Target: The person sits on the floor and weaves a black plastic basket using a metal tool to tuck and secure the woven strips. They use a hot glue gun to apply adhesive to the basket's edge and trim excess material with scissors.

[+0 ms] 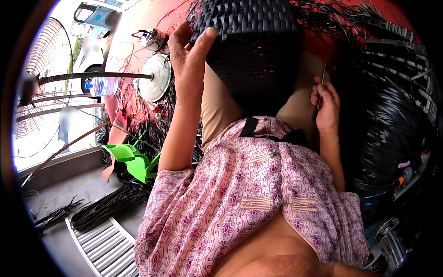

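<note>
Head view shows a black woven basket [251,19] between the thighs [220,108], the left hand [188,62] spread at its near left corner, grip unclear, the right hand [327,105] grasping a slim metal tool [324,71], apparently amid weaving or trimming, the next move likely needing a steadied edge.

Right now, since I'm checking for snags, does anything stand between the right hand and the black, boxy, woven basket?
Nothing visible blocks the bare right hand, which holds a thin metal tool, from the black woven basket; the tan-trousered right leg shows in the gap, apparently below the hand.
</note>
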A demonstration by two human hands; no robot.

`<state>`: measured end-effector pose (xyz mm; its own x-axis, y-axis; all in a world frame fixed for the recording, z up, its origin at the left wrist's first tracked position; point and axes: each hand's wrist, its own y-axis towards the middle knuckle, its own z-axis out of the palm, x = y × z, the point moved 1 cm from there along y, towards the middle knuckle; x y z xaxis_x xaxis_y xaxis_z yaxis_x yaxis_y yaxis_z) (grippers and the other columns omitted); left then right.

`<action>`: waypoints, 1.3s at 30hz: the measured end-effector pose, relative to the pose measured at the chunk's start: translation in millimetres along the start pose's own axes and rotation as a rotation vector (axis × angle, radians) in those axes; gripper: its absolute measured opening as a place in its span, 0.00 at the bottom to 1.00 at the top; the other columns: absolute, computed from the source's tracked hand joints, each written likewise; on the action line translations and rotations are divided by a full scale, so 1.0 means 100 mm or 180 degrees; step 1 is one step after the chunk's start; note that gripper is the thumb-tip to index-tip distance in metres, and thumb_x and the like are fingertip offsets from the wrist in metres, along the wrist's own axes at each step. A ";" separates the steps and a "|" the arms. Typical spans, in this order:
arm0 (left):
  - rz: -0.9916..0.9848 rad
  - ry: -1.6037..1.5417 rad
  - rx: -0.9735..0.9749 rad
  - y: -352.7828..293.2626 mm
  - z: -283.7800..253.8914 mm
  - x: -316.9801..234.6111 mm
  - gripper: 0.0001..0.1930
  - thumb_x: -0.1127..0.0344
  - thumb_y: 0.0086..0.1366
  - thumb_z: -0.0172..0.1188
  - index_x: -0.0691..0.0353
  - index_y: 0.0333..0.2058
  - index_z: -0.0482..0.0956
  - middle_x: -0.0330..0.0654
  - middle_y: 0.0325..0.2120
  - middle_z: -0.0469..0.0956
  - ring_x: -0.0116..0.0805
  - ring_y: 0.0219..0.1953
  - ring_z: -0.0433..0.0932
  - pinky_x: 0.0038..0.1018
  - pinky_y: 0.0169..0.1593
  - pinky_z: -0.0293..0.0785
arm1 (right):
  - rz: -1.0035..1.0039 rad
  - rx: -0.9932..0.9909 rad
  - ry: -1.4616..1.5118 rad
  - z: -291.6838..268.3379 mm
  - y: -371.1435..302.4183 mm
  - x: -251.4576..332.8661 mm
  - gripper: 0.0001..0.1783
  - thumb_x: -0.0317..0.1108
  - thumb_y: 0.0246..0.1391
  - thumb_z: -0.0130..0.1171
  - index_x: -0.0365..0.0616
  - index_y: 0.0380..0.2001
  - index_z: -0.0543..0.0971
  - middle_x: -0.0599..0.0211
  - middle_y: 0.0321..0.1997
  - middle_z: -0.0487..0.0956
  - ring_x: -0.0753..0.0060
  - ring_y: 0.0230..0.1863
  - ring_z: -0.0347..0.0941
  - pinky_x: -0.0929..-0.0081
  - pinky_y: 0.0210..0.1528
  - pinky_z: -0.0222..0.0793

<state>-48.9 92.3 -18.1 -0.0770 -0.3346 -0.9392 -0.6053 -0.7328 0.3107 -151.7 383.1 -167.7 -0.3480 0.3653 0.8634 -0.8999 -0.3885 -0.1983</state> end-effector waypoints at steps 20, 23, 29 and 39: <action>-0.0011 -0.0612 0.0401 -0.01 0.53 0.33 0.31 0.67 0.58 0.74 0.65 0.58 0.73 0.54 0.54 0.74 0.43 0.49 0.77 0.34 0.56 0.77 | -0.1854 -0.2018 -0.2328 -0.83 -1.36 0.81 0.22 0.27 0.57 0.62 0.42 0.55 0.74 0.55 0.45 0.78 0.59 0.43 0.78 0.65 0.45 0.73; 0.0039 -0.0653 0.0423 0.00 0.49 0.20 0.31 0.67 0.57 0.74 0.63 0.59 0.73 0.54 0.53 0.74 0.44 0.49 0.76 0.35 0.57 0.76 | -0.1928 -0.2999 -0.3119 -1.22 -1.83 1.19 0.22 0.26 0.58 0.60 0.45 0.57 0.75 0.62 0.44 0.77 0.69 0.46 0.75 0.72 0.50 0.73; -0.0132 -0.0699 0.0294 0.01 0.51 0.34 0.33 0.68 0.55 0.74 0.59 0.59 0.74 0.57 0.54 0.73 0.46 0.50 0.76 0.37 0.57 0.76 | -0.1290 -0.5133 -0.5239 -2.57 -2.75 1.63 0.19 0.28 0.54 0.55 0.38 0.50 0.78 0.45 0.45 0.77 0.39 0.46 0.74 0.50 0.51 0.71; -0.0076 -0.1027 0.0429 0.07 0.50 0.28 0.38 0.74 0.53 0.73 0.70 0.62 0.66 0.46 0.50 0.74 0.36 0.50 0.74 0.26 0.58 0.68 | -0.0958 -0.4765 -0.5998 -4.19 -2.69 2.18 0.37 0.60 0.58 0.57 0.41 0.59 0.75 0.50 0.58 0.78 0.47 0.57 0.75 0.57 0.62 0.66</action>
<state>-95.4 107.4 -49.7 -0.2950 -0.0982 -0.9505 -0.7074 -0.6462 0.2863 -95.9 921.9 -121.0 -0.4843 -0.8717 0.0741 -0.6573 0.4185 0.6267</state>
